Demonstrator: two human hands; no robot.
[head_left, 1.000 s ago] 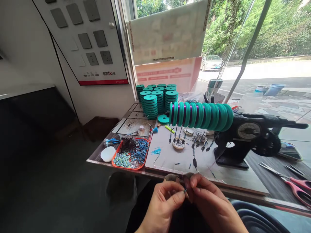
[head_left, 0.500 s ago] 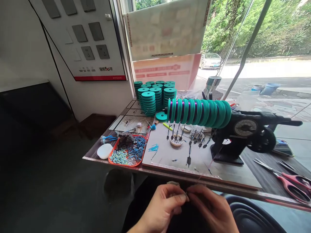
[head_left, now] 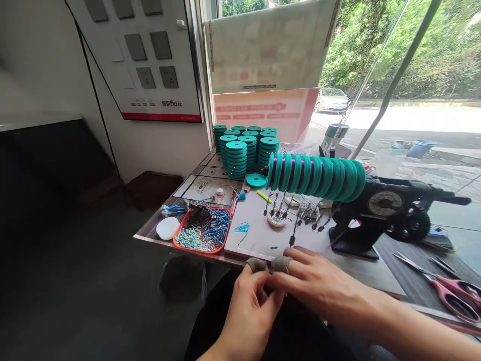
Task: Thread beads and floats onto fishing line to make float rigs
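My left hand (head_left: pixel 252 306) is closed in a pinch in front of the table edge, a grey finger cover (head_left: pixel 256 264) on one finger. My right hand (head_left: pixel 315 278) reaches across from the right, its fingertips bent against those of the left; it wears a grey finger cover (head_left: pixel 281 264) too. Whatever the fingertips hold is too small or hidden to name. Just beyond lie a black-tipped fishing float stop rig (head_left: pixel 292 239) and a small bead piece (head_left: pixel 274 247) on the pale board (head_left: pixel 259 240).
An orange tray (head_left: pixel 180 245) holds small blue and green striped parts. Teal spools (head_left: pixel 236 163) stand stacked behind; more are threaded on a black winding machine (head_left: pixel 379 200). A round dish (head_left: pixel 276 223) holds beads. Red-handled scissors (head_left: pixel 449 296) lie at right, a white lid (head_left: pixel 168 228) at left.
Both hands have risen toward the board's front edge. My right hand has turned over the left, its forearm now stretching in from the right. The view has shifted slightly left.
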